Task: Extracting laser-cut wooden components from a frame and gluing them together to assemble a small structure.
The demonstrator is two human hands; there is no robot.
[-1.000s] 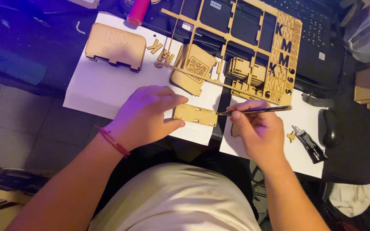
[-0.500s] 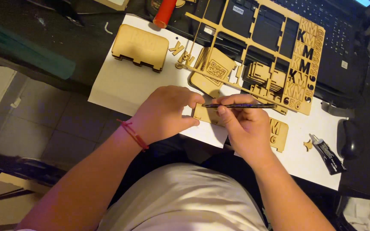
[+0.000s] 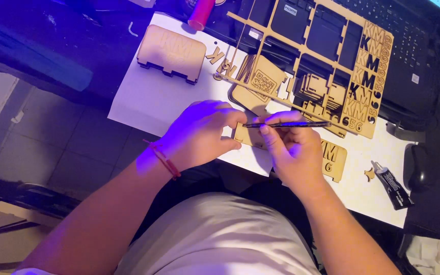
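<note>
Holding a thin dark pen-like tool (image 3: 287,124) level, the right hand (image 3: 294,153) has its fingers pinched together around the shaft, tip pointing toward the left hand (image 3: 199,133). Left hand's fingers are closed on the near edge of a small flat wooden piece (image 3: 248,136), pressing it onto the white sheet (image 3: 148,97) at the desk's front edge (most of the piece is hidden under both hands). A red cord bracelet (image 3: 164,159) sits on the left wrist.

Surface: white sheet over a dark desk (image 3: 36,30). On it, a large laser-cut wooden panel (image 3: 332,61) with cut-out openings and letter shapes lies partly over a black laptop keyboard (image 3: 408,56). A small assembled wooden box (image 3: 171,53) sits at the sheet's far left, well apart from the hands. Another cut wooden tile (image 3: 334,160) lies just right of the right hand. A black glue tube (image 3: 392,184) rests near the sheet's right end, beside a tiny star-like offcut (image 3: 369,174). A red cylinder (image 3: 200,14) stands at the far edge.

Room: dim, purple-blue light, grey tiled floor (image 3: 52,137) below left.
</note>
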